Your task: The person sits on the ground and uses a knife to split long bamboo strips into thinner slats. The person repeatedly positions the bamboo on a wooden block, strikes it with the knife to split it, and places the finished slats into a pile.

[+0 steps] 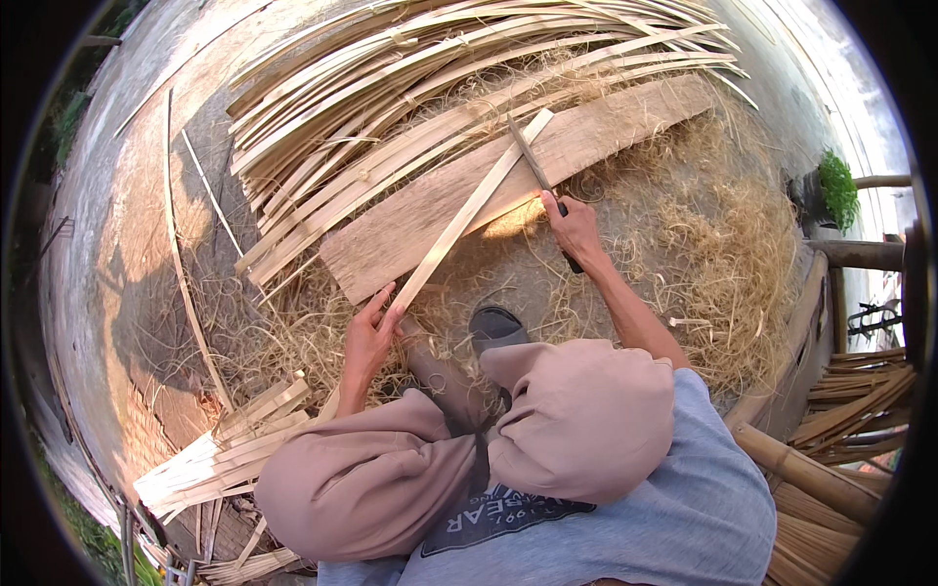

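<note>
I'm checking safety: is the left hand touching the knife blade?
Apart. The head view shows the left hand at the near end of the pale strip, the knife blade well away near its other end.

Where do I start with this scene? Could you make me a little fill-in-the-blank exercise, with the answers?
1. The left hand holds a pale strip, while the knife is gripped by the ____ hand.
2. Of the pale strip and the plank beneath it, the wider one is the ____.
3. The knife's blade points ____ from the person.
4. The plant at the picture's right is coloured ____.

Missing words: right; plank; away; green.
</note>
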### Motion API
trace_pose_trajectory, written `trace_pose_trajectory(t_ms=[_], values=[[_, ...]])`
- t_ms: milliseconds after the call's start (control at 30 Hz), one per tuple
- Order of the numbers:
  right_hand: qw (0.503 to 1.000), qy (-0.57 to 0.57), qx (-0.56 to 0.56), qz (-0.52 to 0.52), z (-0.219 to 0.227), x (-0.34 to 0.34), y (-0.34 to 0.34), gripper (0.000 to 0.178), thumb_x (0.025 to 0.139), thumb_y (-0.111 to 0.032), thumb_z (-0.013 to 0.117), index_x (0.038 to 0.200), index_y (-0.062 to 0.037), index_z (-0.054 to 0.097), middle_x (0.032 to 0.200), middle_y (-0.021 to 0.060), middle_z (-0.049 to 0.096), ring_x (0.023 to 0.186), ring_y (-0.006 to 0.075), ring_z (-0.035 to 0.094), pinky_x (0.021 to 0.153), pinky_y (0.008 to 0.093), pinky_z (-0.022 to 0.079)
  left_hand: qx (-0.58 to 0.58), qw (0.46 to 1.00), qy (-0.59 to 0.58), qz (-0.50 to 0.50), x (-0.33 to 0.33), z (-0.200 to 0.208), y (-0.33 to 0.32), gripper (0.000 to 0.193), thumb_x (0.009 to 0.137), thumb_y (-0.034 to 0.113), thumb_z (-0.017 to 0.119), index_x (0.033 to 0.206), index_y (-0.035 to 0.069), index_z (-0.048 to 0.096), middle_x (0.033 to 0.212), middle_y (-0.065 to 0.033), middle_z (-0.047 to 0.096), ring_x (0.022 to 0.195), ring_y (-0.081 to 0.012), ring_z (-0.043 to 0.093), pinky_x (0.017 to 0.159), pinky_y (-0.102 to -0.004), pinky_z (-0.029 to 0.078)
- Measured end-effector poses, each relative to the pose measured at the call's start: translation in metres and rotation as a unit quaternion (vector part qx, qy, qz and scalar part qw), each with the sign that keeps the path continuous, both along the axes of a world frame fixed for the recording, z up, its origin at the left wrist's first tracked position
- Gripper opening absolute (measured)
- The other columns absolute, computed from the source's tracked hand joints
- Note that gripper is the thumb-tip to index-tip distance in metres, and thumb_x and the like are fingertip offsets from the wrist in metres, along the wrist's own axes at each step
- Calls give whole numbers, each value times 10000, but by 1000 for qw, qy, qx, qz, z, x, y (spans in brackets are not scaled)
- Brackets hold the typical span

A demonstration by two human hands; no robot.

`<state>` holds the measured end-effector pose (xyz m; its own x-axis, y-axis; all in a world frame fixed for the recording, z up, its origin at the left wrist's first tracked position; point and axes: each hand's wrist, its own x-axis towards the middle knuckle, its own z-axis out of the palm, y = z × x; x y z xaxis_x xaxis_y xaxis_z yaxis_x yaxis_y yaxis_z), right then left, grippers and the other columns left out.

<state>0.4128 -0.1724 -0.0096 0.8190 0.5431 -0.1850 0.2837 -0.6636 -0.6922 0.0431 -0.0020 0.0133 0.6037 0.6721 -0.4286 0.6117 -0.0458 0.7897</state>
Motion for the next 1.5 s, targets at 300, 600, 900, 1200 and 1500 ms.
trace_pose_trajectory(t_ms=[300,600,900,1200,1500], values=[[964,-94,-48,243,5,-73,-8,601,990,-592,592,788,-27,622,669,130,622,619,328,622,582,474,490,195,977,74,-42,-9,7,-13,258,968,312,719,974,56,696,791,-231,664,668,-366,637,622,-441,468],[987,-107,-48,112,1,-9,-20,668,991,-616,567,813,24,641,642,207,616,617,354,634,603,480,486,183,983,-12,-18,18,7,-17,389,955,302,738,1335,226,698,992,-161,763,863,-324,737,777,-392,551],[995,-86,-26,34,6,-7,-9,650,1005,-581,575,743,11,633,580,180,599,558,321,598,563,451,477,247,968,8,-48,0,-2,-18,434,961,290,722,1388,243,664,991,-167,763,842,-345,732,756,-391,555],[976,-136,-26,168,-1,-34,-19,628,982,-590,605,768,0,634,634,209,620,610,375,642,603,506,476,273,959,53,-47,-2,10,-18,401,991,371,669,1372,246,677,873,-215,725,721,-376,685,685,-425,515],[975,-68,-26,211,18,-66,-3,588,988,-551,623,814,11,642,662,177,603,604,337,611,606,482,479,75,989,123,-13,4,26,-8,438,1001,511,625,1292,199,726,1001,-166,777,886,-239,740,813,-362,538]])
